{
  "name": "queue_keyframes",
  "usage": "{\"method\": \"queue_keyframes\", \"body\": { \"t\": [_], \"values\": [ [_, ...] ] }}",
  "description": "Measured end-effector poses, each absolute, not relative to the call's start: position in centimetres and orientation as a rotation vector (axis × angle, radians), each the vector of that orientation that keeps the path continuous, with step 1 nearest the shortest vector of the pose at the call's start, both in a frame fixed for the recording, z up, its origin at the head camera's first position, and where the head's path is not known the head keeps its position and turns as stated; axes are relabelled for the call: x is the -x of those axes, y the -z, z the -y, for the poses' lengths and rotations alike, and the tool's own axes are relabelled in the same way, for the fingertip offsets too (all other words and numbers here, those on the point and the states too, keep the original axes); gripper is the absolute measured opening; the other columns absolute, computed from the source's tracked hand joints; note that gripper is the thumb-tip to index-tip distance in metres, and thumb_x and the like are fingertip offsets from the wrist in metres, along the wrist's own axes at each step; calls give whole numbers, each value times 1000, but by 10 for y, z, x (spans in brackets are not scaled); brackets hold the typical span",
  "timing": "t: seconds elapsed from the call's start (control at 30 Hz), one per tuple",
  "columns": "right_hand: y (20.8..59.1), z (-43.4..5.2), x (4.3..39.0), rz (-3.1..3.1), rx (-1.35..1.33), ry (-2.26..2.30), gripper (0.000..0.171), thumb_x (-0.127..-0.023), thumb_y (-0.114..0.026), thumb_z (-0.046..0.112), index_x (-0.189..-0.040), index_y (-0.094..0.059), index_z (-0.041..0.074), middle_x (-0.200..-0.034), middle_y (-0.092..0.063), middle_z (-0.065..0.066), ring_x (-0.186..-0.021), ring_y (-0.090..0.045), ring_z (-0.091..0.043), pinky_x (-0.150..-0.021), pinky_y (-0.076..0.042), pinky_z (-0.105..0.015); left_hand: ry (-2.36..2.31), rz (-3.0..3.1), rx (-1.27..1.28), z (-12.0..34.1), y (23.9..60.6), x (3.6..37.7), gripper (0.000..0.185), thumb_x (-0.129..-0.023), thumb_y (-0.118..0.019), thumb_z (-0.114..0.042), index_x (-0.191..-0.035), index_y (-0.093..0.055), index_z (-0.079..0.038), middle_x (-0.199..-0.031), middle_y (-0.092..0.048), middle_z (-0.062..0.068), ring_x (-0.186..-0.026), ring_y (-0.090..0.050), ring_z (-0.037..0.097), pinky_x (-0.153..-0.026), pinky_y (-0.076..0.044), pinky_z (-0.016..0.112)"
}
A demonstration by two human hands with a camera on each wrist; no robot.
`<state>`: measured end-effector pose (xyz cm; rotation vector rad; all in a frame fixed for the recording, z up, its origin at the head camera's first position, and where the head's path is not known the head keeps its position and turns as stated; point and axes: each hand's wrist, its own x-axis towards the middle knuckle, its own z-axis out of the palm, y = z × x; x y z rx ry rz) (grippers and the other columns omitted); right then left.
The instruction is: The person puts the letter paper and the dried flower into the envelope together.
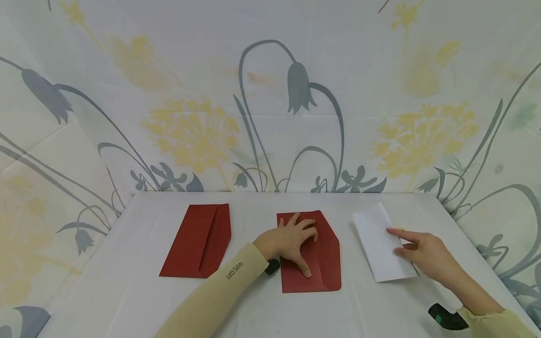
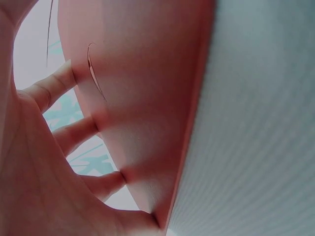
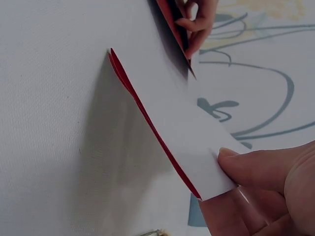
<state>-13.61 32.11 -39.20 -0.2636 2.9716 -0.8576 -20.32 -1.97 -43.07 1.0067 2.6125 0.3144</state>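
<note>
Pale cloth backdrop (image 1: 270, 131) behind, printed with grey-blue bellflowers and yellow flower heads; white surface (image 1: 127, 263) below, reaching to its foot. Off to the left, left red envelope (image 1: 186, 239), lying flat, flap side to the right, narrow dark gap along the pocket edge. Pale yellow left sleeve (image 1: 215, 295), dark lettering on it, slanting past that envelope's near right corner. Black wrist piece (image 1: 273, 266) under the left wrist, partly hidden; black wrist device (image 1: 448, 318) with a small green mark by the right cuff (image 1: 486, 324).

Of the two hands, left hand (image 1: 291, 239) laid over the middle red envelope (image 1: 331, 263), fingers spread, tips and thumb touching it, nothing grasped; much of the pocket covered. Flap spread out to the right, corners cut at a slant.

To the right, well apart from both envelopes, white card (image 1: 376, 249), plain and folded, longer than wide. From the right wrist view, red layers along one edge, slightly parted at the end, raised above the surface, soft shadow beneath. Right hand (image 1: 428, 253) pinching its right side, thumb on the white face, fingers behind.
</note>
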Motion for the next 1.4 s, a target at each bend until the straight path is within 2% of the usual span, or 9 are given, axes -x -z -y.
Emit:
{"method": "queue_keyframes", "body": {
  "t": [0.1,0.33,0.53,0.8,0.93,1.2,1.4],
  "values": [
    [392,-318,135,-2973,261,905,51,-85,-79,14,-132,-63,2,-128,-57,-34,-103,-66,-41,-76,-55,-42,-313,-2614,-1005,20,431,204,74,-64,-86,-63,-118,-48,-29,-162,-20,-3,-149,-7,40,-109,-22,70],
    [397,-304,133,-2892,206,1089,56,-90,-75,17,-140,-55,2,-141,-49,-31,-113,-61,-44,-82,-56,-39,-307,-2611,-1001,20,430,203,75,-64,-86,-63,-119,-48,-29,-162,-20,-3,-149,-7,41,-109,-22,70],
    [401,-291,132,-2867,203,1199,56,-90,-74,15,-141,-54,2,-140,-50,-30,-113,-62,-43,-79,-56,-28,-305,-2614,-1008,20,430,203,74,-65,-85,-63,-118,-48,-29,-162,-21,-3,-149,-8,41,-109,-23,69],
    [407,-268,126,-2847,133,1316,56,-91,-74,12,-141,-53,2,-142,-47,-32,-115,-60,-44,-76,-58,-29,-330,-2611,-1002,20,430,203,73,-64,-87,-61,-116,-49,-29,-161,-21,-3,-149,-7,41,-109,-22,70],
    [410,-254,122,-2851,87,1306,55,-91,-73,12,-142,-54,4,-143,-46,-31,-116,-60,-43,-75,-57,-26,-341,-2610,-995,20,430,203,72,-63,-88,-61,-116,-49,-30,-161,-21,-4,-149,-7,41,-109,-22,70],
    [417,-235,117,-2948,112,1321,51,-87,-75,5,-136,-59,3,-133,-57,-30,-106,-67,-37,-69,-53,-18,-333,-2605,-1000,20,429,203,74,-63,-87,-61,-117,-49,-29,-162,-20,-3,-149,-7,41,-109,-21,70],
    [422,-225,114,-3008,133,1284,49,-86,-75,3,-133,-61,1,-127,-60,-30,-101,-70,-35,-66,-51,-17,-329,-2607,-1001,20,428,202,73,-63,-87,-62,-117,-49,-29,-162,-20,-3,-149,-6,41,-108,-22,71]
  ]
}}
